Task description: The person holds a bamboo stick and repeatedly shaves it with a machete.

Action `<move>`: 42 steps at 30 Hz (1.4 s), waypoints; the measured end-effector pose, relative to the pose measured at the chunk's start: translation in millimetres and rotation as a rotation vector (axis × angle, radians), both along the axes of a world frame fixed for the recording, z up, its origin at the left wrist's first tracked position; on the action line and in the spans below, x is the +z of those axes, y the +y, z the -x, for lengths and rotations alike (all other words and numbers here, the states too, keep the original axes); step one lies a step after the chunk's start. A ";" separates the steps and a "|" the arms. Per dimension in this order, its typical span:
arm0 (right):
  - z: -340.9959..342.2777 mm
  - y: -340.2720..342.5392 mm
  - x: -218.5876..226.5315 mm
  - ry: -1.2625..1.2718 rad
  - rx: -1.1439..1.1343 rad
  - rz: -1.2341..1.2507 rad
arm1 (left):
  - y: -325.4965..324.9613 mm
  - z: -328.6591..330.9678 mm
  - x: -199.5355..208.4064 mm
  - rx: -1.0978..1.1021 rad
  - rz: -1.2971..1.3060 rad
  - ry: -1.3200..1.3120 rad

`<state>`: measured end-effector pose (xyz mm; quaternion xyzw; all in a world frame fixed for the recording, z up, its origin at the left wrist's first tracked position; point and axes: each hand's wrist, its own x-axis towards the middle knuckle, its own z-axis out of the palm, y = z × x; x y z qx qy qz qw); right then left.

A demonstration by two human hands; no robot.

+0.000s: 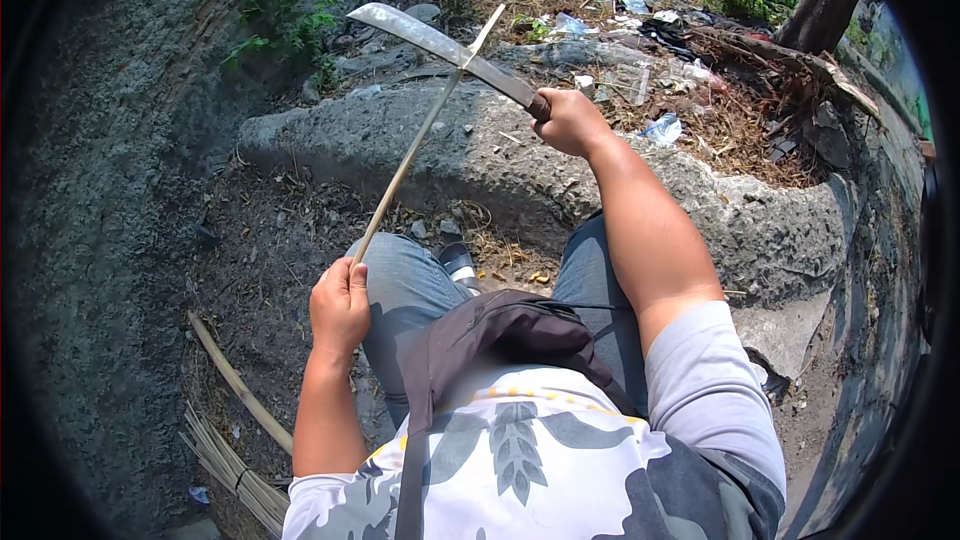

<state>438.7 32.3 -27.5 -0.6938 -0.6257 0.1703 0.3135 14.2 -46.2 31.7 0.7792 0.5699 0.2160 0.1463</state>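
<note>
My right hand (573, 123) is closed around the brown handle of a machete (415, 32), its long curved blade pointing up and left. A thin, pale stick (412, 153), bamboo-like, rises at a slant from my left hand (340, 308), whose fingers grip its lower end. Blade and stick cross near the stick's upper part, where they appear to touch. Above the crossing, the stick's tip looks paler and rougher; whether the blade has cut into it I cannot tell.
A long stone ledge (400, 145) runs ahead of my knees. Litter and dry grass (740, 140) lie beyond it, near a tree trunk (825, 0). A rough wall (110, 220) stands at left. Beside my left arm are a tied bundle of thin sticks (235, 475) and a thicker pole (238, 380).
</note>
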 end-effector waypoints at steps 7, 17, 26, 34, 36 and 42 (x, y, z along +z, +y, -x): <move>18.4 -4.9 3.5 0.004 0.032 -0.026 | -6.7 7.5 -1.8 0.027 0.046 0.001; 19.7 2.3 -0.3 -0.116 -0.010 0.048 | -21.0 25.3 3.4 -0.013 0.081 0.001; -51.8 13.9 -63.4 0.709 -0.453 0.184 | -43.1 54.4 -2.6 0.066 0.048 -0.099; -42.9 7.6 -30.3 0.708 -0.371 -0.036 | -28.9 47.9 -11.5 0.157 0.085 -0.211; -38.9 6.8 -25.7 0.483 -0.310 -0.095 | -25.8 45.5 -11.9 0.153 0.064 -0.204; -0.3 -14.2 21.5 0.249 -0.052 -0.196 | -22.7 37.2 -16.8 0.155 -0.004 -0.161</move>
